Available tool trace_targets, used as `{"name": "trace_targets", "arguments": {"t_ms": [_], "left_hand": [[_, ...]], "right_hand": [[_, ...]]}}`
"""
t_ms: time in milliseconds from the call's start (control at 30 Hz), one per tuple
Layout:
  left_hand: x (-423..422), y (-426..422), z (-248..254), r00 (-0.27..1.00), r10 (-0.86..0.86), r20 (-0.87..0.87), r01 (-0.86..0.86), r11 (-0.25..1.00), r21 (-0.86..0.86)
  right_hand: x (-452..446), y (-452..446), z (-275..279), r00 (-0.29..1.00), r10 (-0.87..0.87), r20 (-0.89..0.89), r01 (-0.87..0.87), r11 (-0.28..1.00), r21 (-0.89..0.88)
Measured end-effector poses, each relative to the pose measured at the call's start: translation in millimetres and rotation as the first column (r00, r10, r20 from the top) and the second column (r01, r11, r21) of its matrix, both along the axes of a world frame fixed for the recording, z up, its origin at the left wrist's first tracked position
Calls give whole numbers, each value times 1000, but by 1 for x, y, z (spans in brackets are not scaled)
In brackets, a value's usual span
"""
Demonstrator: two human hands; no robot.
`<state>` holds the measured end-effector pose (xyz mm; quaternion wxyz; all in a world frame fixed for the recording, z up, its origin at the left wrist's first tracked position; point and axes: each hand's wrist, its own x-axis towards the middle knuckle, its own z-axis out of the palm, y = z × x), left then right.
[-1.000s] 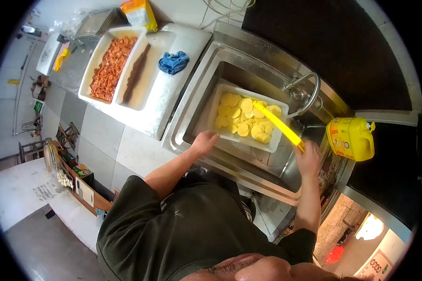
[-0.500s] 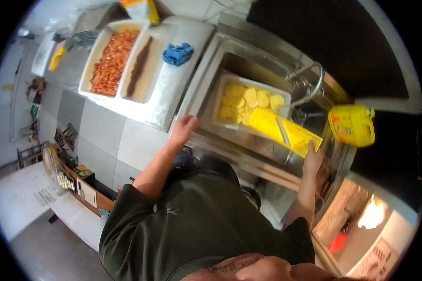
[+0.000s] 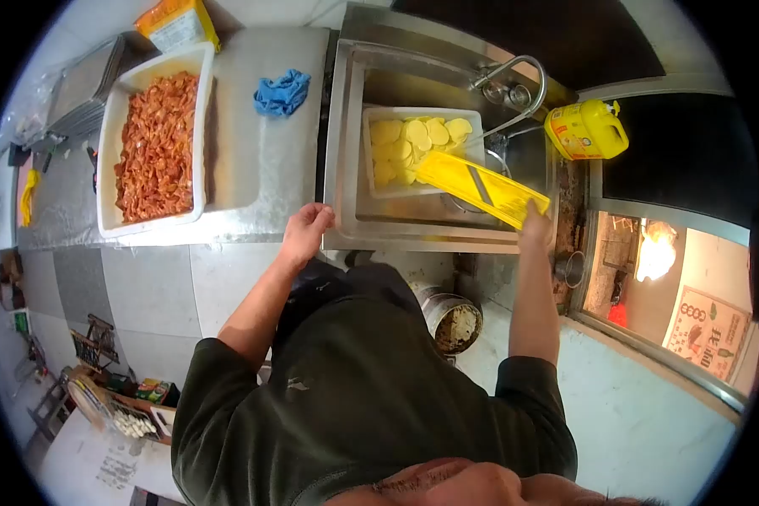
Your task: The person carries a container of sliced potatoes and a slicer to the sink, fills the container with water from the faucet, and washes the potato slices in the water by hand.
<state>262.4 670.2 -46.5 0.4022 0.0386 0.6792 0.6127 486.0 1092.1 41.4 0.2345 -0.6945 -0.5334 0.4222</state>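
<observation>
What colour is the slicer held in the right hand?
The slicer is bright yellow, with a grey diagonal strip; the head view shows it best.

the yellow slicer [image 3: 483, 189] hides part of the white tub [image 3: 368, 160].

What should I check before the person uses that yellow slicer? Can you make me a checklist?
1. Slicer held: ok, the right hand grips one end.
2. Right hand off the blade: ok, the blade sits partway along, away from it.
3. Tub underneath: ok, the slicer's far end is over it, near the slices.
4. Food ready in the left hand: not ok, nothing shows in it.
5. Tub in the sink: ok.
6. Blade sharp: cannot tell.
</observation>
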Motion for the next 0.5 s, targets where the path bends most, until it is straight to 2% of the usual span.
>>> {"name": "trace_targets", "arguments": {"t_ms": [67,167,267,367,400,500], "left_hand": [[-5,-10,-2,999,-24,-47,24,1000,-16],[-11,-27,5,996,-33,-84,23,994,-110],[-3,-44,17,995,35,-89,-46,991,-127],[11,-65,19,996,79,-33,-83,985,-152],[14,-72,23,996,84,-35,-89,979,-182],[18,-82,24,987,150,-51,-156,973,-169]], "right_hand": [[-21,-10,-28,997,39,-72,-38,999,21],[-74,-37,-47,862,-88,-499,89,996,-23],[-119,-59,-65,825,-190,-532,107,977,-182],[-140,-74,-116,916,-295,-273,251,950,-183],[-138,-75,-131,881,-360,-308,308,929,-204],[-131,-73,-132,778,-350,-521,272,936,-222]]}}
